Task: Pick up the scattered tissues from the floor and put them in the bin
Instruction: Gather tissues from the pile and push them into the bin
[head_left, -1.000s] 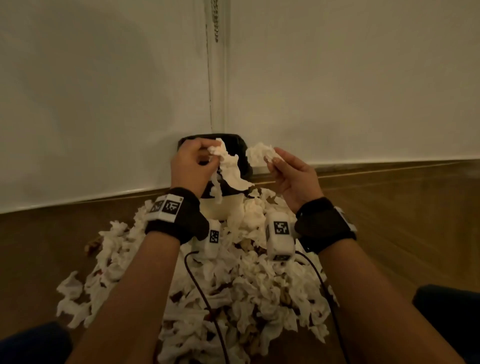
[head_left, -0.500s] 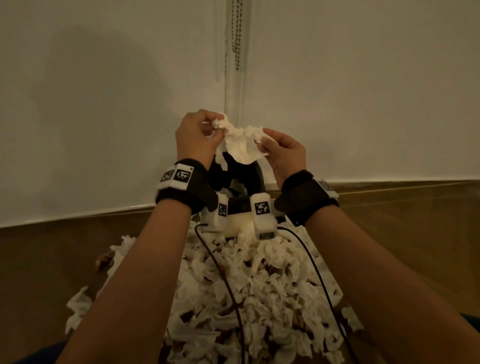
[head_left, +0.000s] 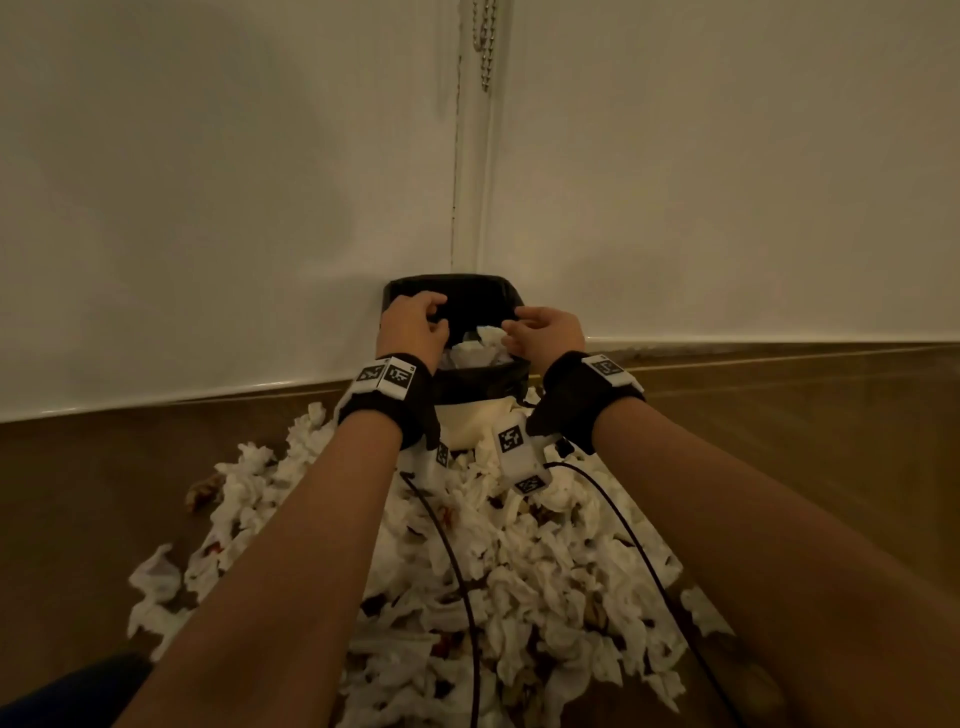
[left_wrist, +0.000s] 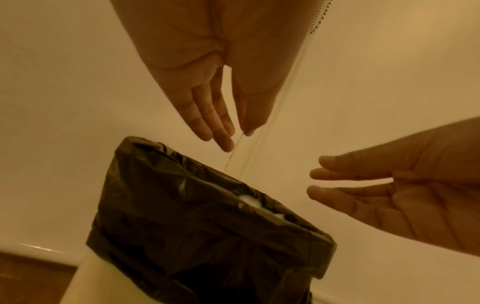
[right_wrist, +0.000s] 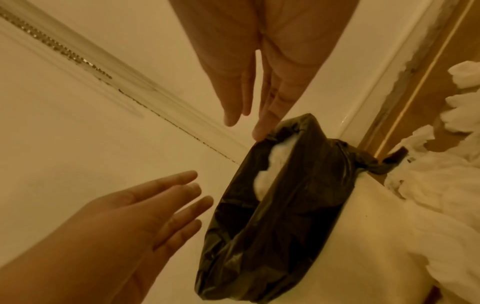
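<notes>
A white bin with a black liner (head_left: 451, 291) stands against the wall, with crumpled tissues (head_left: 478, 349) inside it. My left hand (head_left: 431, 318) and right hand (head_left: 511, 330) hover side by side over its mouth, both empty. In the left wrist view the left hand (left_wrist: 236, 137) has straight, spread fingers above the liner (left_wrist: 194, 216). The right wrist view shows the right hand (right_wrist: 249, 123) just as open, one fingertip near the liner's rim (right_wrist: 291, 127) and tissue (right_wrist: 275, 164) below. A big pile of white tissues (head_left: 519, 571) covers the floor in front of the bin.
The white wall (head_left: 208, 208) rises right behind the bin, and a bead chain (head_left: 485, 47) hangs above it. Brown wooden floor (head_left: 779, 415) lies bare to the right and left of the pile. Black cables (head_left: 457, 561) trail from my wrists over the tissues.
Both hands held a crumpled tissue above the bin; they have come down to its mouth and let it go. The tissue now lies in the bin and both hands are empty.
</notes>
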